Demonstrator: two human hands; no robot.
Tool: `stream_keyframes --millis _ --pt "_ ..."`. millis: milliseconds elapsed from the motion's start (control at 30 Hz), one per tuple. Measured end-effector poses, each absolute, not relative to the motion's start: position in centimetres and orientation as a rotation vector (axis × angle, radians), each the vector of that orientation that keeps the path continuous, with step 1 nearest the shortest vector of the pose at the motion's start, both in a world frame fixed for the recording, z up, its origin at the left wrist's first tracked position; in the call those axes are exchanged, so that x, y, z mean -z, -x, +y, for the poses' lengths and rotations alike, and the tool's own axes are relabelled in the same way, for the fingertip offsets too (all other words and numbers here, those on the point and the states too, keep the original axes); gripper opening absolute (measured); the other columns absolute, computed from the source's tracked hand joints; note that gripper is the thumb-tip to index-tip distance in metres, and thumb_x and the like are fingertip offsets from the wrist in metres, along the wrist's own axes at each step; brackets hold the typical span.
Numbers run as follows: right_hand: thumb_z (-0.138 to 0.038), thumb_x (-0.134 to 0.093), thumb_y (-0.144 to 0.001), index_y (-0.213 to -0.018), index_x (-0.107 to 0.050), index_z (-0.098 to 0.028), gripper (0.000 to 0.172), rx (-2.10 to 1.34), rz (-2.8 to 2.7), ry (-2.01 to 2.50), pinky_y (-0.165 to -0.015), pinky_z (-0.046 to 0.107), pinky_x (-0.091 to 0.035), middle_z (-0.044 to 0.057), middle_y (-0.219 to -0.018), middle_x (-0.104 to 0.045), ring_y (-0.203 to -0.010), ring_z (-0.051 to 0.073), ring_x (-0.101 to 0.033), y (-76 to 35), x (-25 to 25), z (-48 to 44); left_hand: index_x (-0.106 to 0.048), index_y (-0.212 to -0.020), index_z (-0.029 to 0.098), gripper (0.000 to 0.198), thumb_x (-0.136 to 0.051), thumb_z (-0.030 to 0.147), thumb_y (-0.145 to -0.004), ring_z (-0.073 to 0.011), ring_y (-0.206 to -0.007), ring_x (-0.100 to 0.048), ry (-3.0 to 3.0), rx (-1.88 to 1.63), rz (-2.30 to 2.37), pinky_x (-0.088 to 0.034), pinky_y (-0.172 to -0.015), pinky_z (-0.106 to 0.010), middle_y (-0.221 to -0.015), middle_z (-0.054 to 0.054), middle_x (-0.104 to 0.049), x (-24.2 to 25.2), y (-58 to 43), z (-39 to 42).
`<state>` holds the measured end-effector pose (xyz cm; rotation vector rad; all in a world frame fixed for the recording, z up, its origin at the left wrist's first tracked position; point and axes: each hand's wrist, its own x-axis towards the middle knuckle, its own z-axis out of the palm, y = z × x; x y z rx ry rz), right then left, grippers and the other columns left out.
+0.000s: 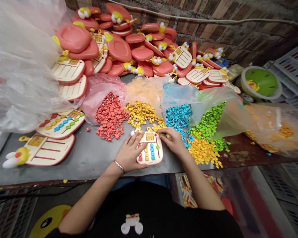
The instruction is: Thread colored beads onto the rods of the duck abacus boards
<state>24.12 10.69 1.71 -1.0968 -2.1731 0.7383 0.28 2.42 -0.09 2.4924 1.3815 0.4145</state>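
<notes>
A cream toy counting board (150, 159) with a red rim lies in front of me on the table. Red, yellow and blue beads sit in columns on it, and one green bead (157, 147) is on its right-hand slot. My left hand (131, 150) holds the board from the left, fingers spread over its face and thumb along its lower edge. At the board's upper right corner, the fingertips of my right hand (172, 140) are pinched together; a bit of green shows between them, mostly hidden.
Loose red beads (110, 119), yellow beads (141, 114), blue beads (178, 117) and green beads (210, 120) spill from plastic bags behind the board. More yellow pieces (205, 152) lie at right. Two boards (51, 150) rest at left. Many red-backed boards (119, 48) are heaped behind.
</notes>
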Motion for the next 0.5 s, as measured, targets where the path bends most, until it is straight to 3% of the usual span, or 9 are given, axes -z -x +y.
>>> stream_keyframes --millis 167,300,500 --pt "-0.025 -0.054 -0.094 -0.107 -0.069 -0.024 0.020 -0.654 -2.248 0.967 -0.094 0.047 -0.049 0.008 -0.109 -0.072 -0.103 0.024 -0.064 -22.9 0.0 10.8 -0.053 -0.134 0.018 0.083 -0.070 0.065 -0.067 -0.0387 -0.145 -0.017 -2.489 -0.394 1.392 -0.025 -0.111 -0.052 -0.158 -0.018 -0.021 0.0 -0.3 2.4" --pt "-0.022 -0.053 -0.094 -0.109 -0.070 -0.022 0.022 -0.614 -2.285 0.942 -0.089 0.047 -0.051 0.010 -0.116 -0.070 -0.102 0.025 -0.062 -23.5 0.2 9.6 -0.054 -0.133 0.018 0.083 -0.069 0.067 -0.068 -0.0386 -0.145 -0.015 -2.494 -0.393 1.395 -0.025 -0.111 -0.052 -0.158 -0.018 -0.020 -0.1 -0.4 2.4" --pt "-0.027 -0.057 -0.093 -0.110 -0.068 -0.026 0.020 -0.941 -2.280 0.971 -0.089 0.042 -0.053 0.006 -0.107 -0.071 -0.100 0.022 -0.065 -25.0 -2.2 8.2 -0.052 -0.135 0.019 0.084 -0.069 0.067 -0.068 -0.0387 -0.145 -0.015 -2.496 -0.397 1.396 -0.024 -0.111 -0.053 -0.159 -0.018 -0.019 0.1 -0.3 2.4"
